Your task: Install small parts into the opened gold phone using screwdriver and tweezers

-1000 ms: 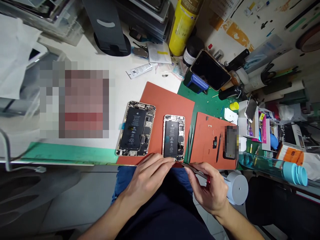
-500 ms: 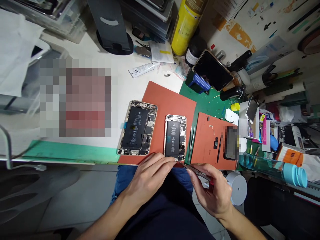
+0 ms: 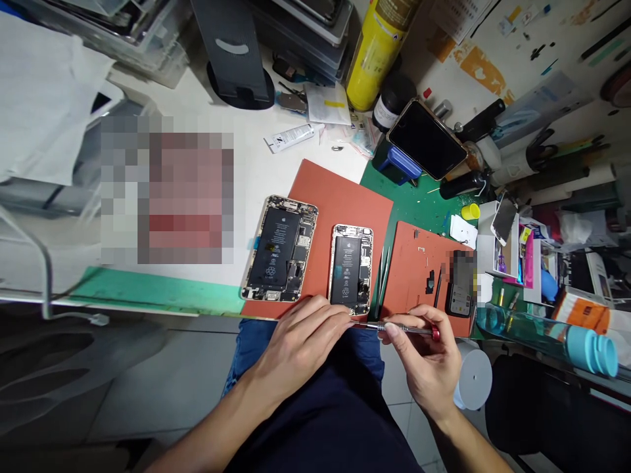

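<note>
A smaller opened phone (image 3: 346, 272) lies on the red-brown mat (image 3: 340, 187) with its battery and boards showing. My left hand (image 3: 308, 338) is closed at this phone's lower edge, fingers pressed together against it; the thumb is hidden. Between thumb and fingers, my right hand (image 3: 431, 358) grips a slim metal screwdriver (image 3: 401, 326) with a red end. The tool lies almost level, its tip close to my left fingertips by the phone's bottom edge; the exact contact is hidden. A larger opened phone (image 3: 279, 249) lies left of the smaller one.
Tweezers (image 3: 383, 282) lie right of the smaller phone. A second red-brown mat (image 3: 409, 263) carries small parts, a dark stick (image 3: 438, 286) and another phone (image 3: 461, 295). A blue bottle (image 3: 547, 328) lies at the right; a phone stands in a blue holder (image 3: 401, 164) behind.
My right hand has raised the screwdriver's red end, so the tool has gone from slanting to nearly level. My left hand stays at the phone's lower edge. The whole view has shifted slightly.
</note>
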A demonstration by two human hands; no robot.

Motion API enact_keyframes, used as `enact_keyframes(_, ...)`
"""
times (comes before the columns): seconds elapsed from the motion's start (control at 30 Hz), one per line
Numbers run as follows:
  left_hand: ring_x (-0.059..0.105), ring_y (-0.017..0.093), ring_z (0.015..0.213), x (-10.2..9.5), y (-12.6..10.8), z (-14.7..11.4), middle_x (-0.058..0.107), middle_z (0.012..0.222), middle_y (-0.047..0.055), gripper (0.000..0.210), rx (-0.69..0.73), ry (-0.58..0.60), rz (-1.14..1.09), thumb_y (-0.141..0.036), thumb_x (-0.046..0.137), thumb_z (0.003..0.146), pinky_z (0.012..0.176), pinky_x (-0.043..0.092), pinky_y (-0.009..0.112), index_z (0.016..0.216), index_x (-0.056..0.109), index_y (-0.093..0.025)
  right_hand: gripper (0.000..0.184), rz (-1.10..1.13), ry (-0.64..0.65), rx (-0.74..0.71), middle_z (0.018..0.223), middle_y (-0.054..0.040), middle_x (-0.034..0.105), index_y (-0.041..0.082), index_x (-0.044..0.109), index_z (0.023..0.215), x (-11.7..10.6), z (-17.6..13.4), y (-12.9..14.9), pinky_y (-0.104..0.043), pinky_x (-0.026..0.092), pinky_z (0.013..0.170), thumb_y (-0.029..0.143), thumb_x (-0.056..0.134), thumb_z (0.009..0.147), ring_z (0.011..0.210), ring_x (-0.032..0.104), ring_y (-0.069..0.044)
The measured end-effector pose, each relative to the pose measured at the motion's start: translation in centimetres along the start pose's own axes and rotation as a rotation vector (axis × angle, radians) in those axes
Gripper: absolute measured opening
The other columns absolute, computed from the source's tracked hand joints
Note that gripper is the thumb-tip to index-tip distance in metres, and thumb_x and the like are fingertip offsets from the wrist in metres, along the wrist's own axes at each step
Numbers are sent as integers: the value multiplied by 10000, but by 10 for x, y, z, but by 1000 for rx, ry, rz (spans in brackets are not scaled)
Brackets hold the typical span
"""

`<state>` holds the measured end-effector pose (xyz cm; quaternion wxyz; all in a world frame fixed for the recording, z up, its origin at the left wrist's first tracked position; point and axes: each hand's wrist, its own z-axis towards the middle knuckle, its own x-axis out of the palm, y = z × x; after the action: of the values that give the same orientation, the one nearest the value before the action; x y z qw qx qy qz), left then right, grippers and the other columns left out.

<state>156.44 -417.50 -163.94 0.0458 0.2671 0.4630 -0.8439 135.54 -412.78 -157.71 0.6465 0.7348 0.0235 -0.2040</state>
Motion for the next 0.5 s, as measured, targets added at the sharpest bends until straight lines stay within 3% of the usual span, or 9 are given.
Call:
enact_keyframes(0.33,695,196,908,0,-1,3,792,1079,62,208,-3,-14,-11,-49,671,1009,860,606,380,1181,681,-165,317,-47,-19,-81,933,-39,843,247,602,1188,-1,-4,-1,-353,711,741,200,815,958,795,829,-213)
enact_keyframes(0.5,692,191,896,0,-1,2,788,1065,55,190,-28,2,-25,-54,669,1010,846,600,370,1159,683,-172,361,-110,10,-130,1016,-56,858,250,610,1219,-5,-7,-1,-345,712,830,159,826,944,852,842,-206)
